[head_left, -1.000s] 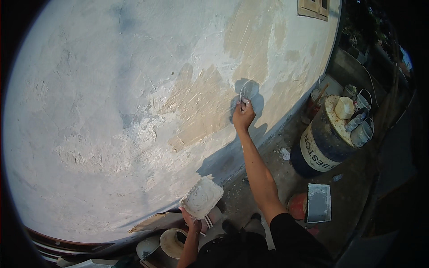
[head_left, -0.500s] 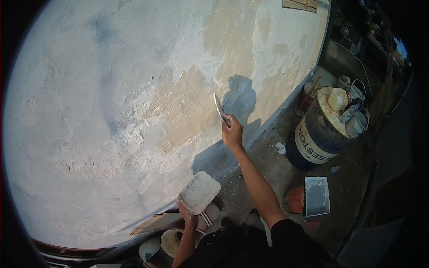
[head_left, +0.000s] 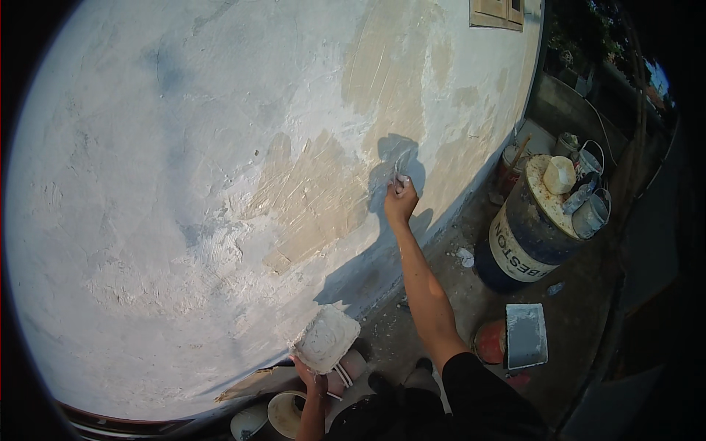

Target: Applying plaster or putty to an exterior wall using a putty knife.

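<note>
My right hand [head_left: 401, 202] is closed round the handle of a putty knife [head_left: 398, 169], whose thin blade points up at the plastered wall [head_left: 132, 220]. The blade lies within my shadow, and whether it touches the wall I cannot tell. Left of that hand, a damp beige patch of filler [head_left: 316, 209] with streaky ridges covers part of the pale wall. Low at the wall's foot, my left hand [head_left: 310, 376] grips the lower edge of a shallow rectangular tray [head_left: 326, 339]. White paste coats the inside of the tray.
A dark drum [head_left: 515, 246] with a pale band stands at right, cans and a whitish tub on its lid. Nearer sit a red bucket [head_left: 490, 342] and a grey rectangular container [head_left: 526, 335]. Several buckets, including a cream one [head_left: 285, 413], stand below my left arm.
My right hand with the putty knife has moved right along the wall, off the beige patch and into my shadow. The left hand still holds the tray, and the view has shifted slightly.
</note>
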A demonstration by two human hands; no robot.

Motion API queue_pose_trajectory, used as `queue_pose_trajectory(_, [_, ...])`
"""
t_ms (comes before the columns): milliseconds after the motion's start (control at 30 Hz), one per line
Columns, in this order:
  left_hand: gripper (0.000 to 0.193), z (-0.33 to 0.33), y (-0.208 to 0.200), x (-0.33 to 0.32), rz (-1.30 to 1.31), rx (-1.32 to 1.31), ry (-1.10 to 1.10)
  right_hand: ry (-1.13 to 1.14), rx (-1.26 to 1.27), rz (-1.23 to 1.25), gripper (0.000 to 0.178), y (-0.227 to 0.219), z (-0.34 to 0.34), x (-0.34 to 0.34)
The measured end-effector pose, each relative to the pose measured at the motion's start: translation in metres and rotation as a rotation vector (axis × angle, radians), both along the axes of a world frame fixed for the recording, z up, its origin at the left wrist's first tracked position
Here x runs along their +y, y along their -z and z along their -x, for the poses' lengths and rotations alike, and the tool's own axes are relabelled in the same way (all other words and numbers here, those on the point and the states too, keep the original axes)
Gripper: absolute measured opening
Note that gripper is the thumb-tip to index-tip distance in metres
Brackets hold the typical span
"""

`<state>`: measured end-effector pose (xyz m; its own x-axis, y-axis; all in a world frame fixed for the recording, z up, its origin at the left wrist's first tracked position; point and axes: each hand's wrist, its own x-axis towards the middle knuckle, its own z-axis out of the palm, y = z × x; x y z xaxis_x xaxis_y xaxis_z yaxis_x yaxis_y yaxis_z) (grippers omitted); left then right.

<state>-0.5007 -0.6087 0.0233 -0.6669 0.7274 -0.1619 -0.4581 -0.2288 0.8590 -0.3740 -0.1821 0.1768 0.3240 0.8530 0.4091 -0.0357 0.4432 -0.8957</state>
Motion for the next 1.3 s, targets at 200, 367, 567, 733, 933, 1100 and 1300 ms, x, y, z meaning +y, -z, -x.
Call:
queue_pose_trajectory(200, [0.063, 0.022, 0.030, 0.000, -0.073, 0.021, 0.025, -0.138, -0.050, -0.033, 0.024, 0.006, 0.001, -0.022])
queue_pose_trajectory(367, [0.062, 0.012, -0.001, 0.013, 0.054, 0.006, 0.009, -0.270, -0.055, 0.013, 0.027, 0.027, -0.002, -0.040])
queue_pose_trajectory(567, [0.057, 0.031, 0.031, 0.002, -0.051, -0.119, -0.065, -0.282, -0.153, 0.033, 0.026, 0.024, 0.014, -0.075])
queue_pose_trajectory(733, [0.056, 0.002, 0.003, 0.014, -0.055, -0.204, -0.038, -0.125, -0.118, 0.017, 0.018, 0.024, -0.035, -0.072])
queue_pose_trajectory(933, [0.058, 0.008, 0.022, 0.010, -0.141, -0.202, -0.021, -0.047, 0.084, -0.142, 0.020, -0.018, -0.062, -0.020])
queue_pose_trajectory(1100, [0.058, -0.009, -0.010, 0.006, -0.100, -0.268, -0.036, -0.197, -0.167, -0.109, 0.026, -0.039, -0.028, -0.047])
queue_pose_trajectory(1300, [0.060, 0.001, 0.012, 0.001, -0.112, -0.222, -0.002, -0.324, -0.280, -0.322, 0.023, -0.032, 0.029, -0.127])
